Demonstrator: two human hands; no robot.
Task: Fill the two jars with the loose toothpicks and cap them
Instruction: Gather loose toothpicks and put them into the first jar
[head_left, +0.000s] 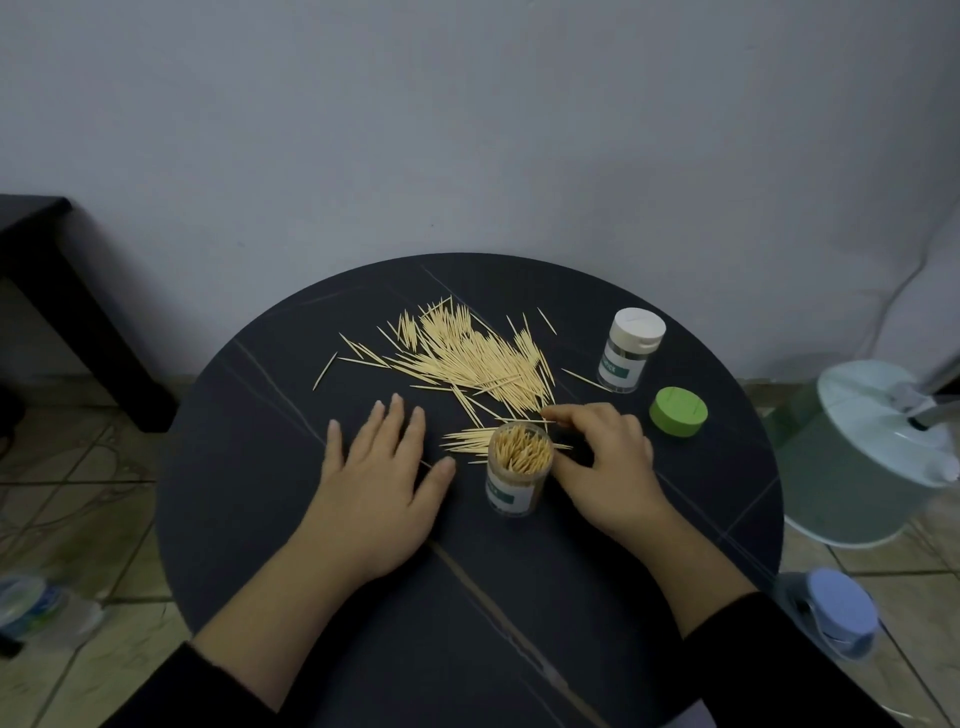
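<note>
left hand (374, 483) flat on the tabletop (249, 499), fingers spread, holding nothing. right hand (602, 457) curled, looks to be pinching a few toothpicks (467, 353) just behind the open jar (517, 467), which is nearly full. i'd align the tips, drop them in upright, and steady the jar with the left. green lid (678, 410) lies near, on the right.
</note>
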